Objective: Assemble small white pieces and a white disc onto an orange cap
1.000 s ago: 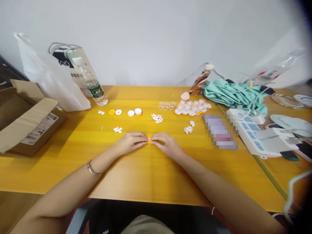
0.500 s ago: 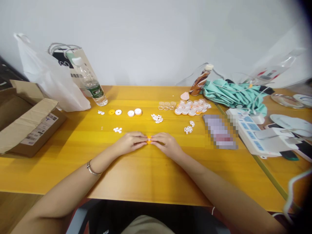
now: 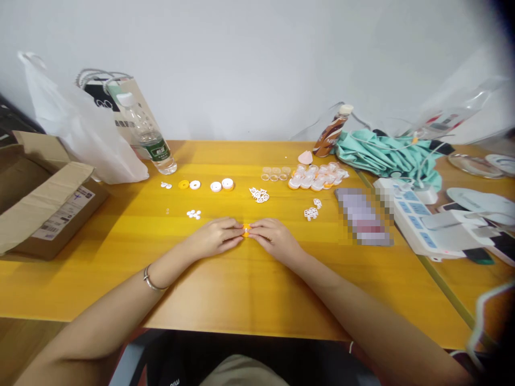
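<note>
Between my fingertips, just above the table or on it, is a small orange disc (image 3: 246, 231) with something whitish at its middle. My left hand (image 3: 217, 236) pinches it from the left and my right hand (image 3: 273, 239) from the right, so most of the disc is covered. Left of my hands lie small white round pieces (image 3: 193, 214). Beyond them are a yellow disc (image 3: 184, 184), a white ring (image 3: 195, 185) and white round cases (image 3: 221, 185). White spoked pieces (image 3: 259, 195) lie straight ahead, and similar white cut-out pieces (image 3: 311, 212) sit to the right.
Clear caps (image 3: 274, 174) and several clear-topped orange-and-white cases (image 3: 317, 178) stand farther back. An open cardboard box (image 3: 60, 225) and a water bottle (image 3: 156, 150) are at left. On the right are a blurred phone (image 3: 362, 217), a power strip (image 3: 418, 220), a brown bottle (image 3: 332, 134) and green cloth (image 3: 390, 155).
Both hands stay at the same spot around the orange disc, with only slight finger movement. The view has shifted very slightly.
</note>
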Demonstrator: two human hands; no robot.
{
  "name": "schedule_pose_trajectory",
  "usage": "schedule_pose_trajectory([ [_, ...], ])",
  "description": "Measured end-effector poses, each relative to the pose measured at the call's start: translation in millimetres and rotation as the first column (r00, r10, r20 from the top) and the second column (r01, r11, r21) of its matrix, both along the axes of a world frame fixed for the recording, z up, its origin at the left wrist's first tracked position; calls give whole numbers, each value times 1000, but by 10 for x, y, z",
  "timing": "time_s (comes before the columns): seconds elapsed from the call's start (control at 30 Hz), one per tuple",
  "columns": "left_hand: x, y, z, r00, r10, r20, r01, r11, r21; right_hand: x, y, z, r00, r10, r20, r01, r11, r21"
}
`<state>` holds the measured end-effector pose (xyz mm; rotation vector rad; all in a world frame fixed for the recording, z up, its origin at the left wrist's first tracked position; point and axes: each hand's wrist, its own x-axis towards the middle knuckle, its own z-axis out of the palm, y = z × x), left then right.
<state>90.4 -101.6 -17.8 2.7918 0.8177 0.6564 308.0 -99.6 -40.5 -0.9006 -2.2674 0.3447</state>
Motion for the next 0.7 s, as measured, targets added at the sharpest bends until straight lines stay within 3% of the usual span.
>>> schedule_pose_trajectory([
  [0.23,31,-45,34,992,17,-124,3,988,154,-3,-5,18,999,24,34,-25,999,41],
  [0.43,112,-108,63,961,64,-270,44,926,375,-1,-7,75,995,33,91,-40,997,73],
  [0.7,114,-124,23,977,92,-194,-26,948,316,-35,-14,12,997,30,-76,-35,998,-59],
])
